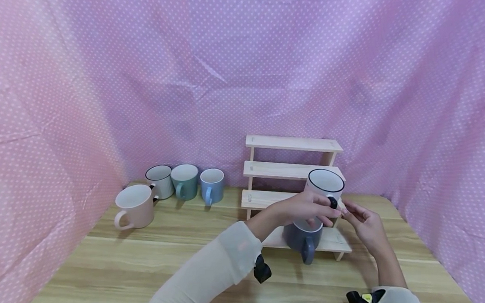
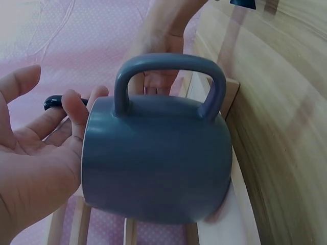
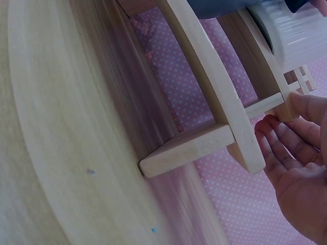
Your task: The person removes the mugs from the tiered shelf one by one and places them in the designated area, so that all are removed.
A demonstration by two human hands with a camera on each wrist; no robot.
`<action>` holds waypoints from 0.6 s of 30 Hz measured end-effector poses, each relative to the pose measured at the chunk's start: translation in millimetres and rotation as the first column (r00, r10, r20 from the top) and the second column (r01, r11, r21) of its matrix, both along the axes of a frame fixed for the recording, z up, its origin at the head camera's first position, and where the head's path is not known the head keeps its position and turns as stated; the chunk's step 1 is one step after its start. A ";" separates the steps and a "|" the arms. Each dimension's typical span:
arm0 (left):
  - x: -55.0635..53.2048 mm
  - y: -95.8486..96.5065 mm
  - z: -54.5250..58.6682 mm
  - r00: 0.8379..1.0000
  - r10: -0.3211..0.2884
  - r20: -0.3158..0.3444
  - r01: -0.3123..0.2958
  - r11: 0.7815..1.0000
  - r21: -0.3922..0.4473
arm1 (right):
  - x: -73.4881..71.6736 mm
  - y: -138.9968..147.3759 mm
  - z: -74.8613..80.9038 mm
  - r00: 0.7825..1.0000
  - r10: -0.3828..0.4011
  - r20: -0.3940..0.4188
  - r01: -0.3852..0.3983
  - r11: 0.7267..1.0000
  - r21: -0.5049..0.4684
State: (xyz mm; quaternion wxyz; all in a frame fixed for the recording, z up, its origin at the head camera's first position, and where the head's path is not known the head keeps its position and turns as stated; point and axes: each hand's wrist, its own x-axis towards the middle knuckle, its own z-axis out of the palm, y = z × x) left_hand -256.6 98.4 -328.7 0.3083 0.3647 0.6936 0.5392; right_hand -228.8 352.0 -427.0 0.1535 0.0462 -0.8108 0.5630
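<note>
A white mug with a dark rim and black handle [image 1: 325, 182] stands on the second step from the bottom of a wooden tiered rack [image 1: 291, 141]. My left hand [image 1: 305, 207] has its fingers at the black handle; the thumb shows apart from it in the left wrist view. Below, a blue-grey mug [image 2: 158, 163] rests on the lowest step, handle toward me, close under the left hand. My right hand [image 3: 304, 168] grips the right end of the white mug's step, thumb against the board and fingers curled underneath. The white mug's base is hidden in the head view.
Left on the wooden table [image 1: 169, 251] stand a pink mug [image 1: 140, 211], a white ribbed mug [image 1: 162, 185], a green mug [image 1: 188, 188] and a light blue mug [image 1: 215, 189]. Pink dotted cloth [image 1: 206, 80] hangs behind and at both sides.
</note>
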 end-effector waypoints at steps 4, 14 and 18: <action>2.2 5.5 -0.7 0.996 0.015 0.089 -0.019 0.999 0.045 | 0.3 0.5 -0.9 1.000 0.004 -0.004 -0.004 1.000 0.002; 4.2 18.6 -6.0 0.953 0.041 0.300 -0.107 0.972 0.207 | 0.0 0.2 -3.0 1.000 0.003 -0.024 -0.003 1.000 0.017; 5.4 20.1 -8.3 0.953 0.080 0.294 -0.145 0.968 0.205 | -0.6 1.3 -3.8 0.999 0.017 -0.029 -0.017 1.000 0.002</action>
